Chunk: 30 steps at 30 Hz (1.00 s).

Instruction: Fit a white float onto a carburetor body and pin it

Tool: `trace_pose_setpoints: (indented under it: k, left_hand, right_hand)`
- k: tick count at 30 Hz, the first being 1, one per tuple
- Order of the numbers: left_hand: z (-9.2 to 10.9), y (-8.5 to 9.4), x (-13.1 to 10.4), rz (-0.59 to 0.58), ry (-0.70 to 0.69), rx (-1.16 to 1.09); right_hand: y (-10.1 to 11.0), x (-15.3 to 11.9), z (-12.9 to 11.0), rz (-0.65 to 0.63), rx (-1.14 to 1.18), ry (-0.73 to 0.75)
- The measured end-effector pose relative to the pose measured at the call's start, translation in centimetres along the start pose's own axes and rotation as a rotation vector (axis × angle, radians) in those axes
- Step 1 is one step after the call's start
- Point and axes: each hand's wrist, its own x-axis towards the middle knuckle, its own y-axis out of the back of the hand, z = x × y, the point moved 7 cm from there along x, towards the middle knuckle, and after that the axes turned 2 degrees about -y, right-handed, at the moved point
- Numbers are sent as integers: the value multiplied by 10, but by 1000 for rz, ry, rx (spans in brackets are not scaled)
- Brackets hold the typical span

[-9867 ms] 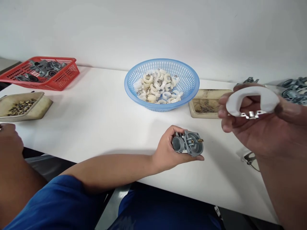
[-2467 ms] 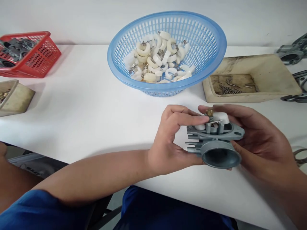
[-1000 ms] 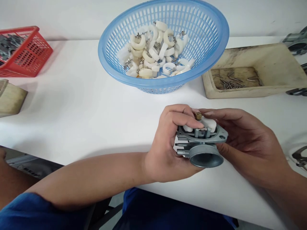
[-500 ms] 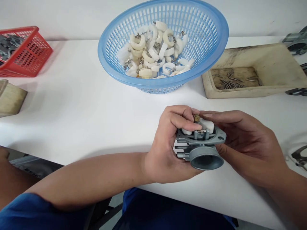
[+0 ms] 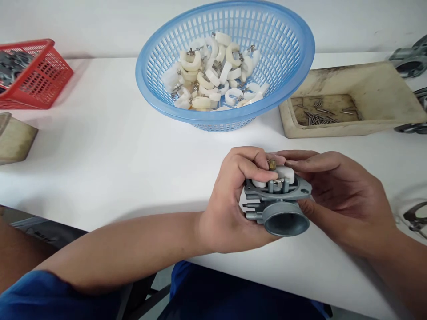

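A grey metal carburetor (image 5: 286,218) is held up over the table, its round mouth toward me. My left hand (image 5: 230,200) is wrapped around its left side, with the fingertips on top. Under those fingers lies a white float (image 5: 284,174) seated in the open top, a brass fitting (image 5: 272,165) standing behind it. A small pin and bracket show at the near edge. My right hand (image 5: 350,195) grips the right side, thumb against the body below the flange. Its other fingers reach behind, and their tips are partly hidden.
A blue basket (image 5: 287,100) with many white floats stands behind my hands. Right of it, a stained tray (image 5: 333,130) contains thin metal pins. A red basket (image 5: 46,84) with grey parts and a beige container (image 5: 16,140) are at left. Metal parts (image 5: 412,62) lie far right.
The hands and carburetor stay nearly in place, shifted very slightly left in view. The right fingertips have moved slightly behind the float. Both hands keep their hold.
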Motion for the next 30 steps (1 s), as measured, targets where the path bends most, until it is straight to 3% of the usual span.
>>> trace_pose_setpoints:
  k: [14, 23, 30]
  left_hand:
    - [4, 2, 0, 1, 28, -34]
    - [-3, -1, -2, -29, 119, -48]
    - [-4, -2, 2, -102, 186, -4]
  right_hand:
    - [-2, -2, 1, -5, -12, 12]
    - [-1, -3, 5, 30, -24, 3]
    - [1, -3, 12, 77, -1, -101]
